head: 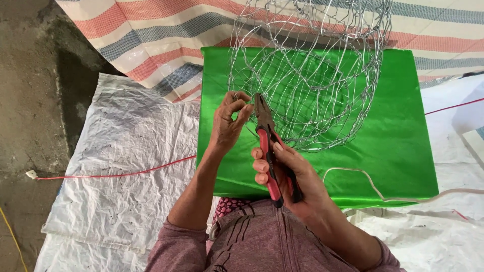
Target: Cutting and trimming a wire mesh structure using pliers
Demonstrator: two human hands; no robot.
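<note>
Between both hands, pliers (267, 146), wire basket (307, 75) just above

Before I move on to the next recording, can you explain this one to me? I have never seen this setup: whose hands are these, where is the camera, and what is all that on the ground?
There is no machine here. A person wears a camera on the head, so the single picture looks down at their own two hands. The left hand pinches the rim of a round wire mesh basket. The right hand grips a pair of pliers with red and black handles, whose nose points at the wire beside the left fingers. Under the basket lies a shiny green sheet. Around it are white woven sacks, a striped tarpaulin, a thin red cord and a loose length of pale wire on bare concrete.
</note>
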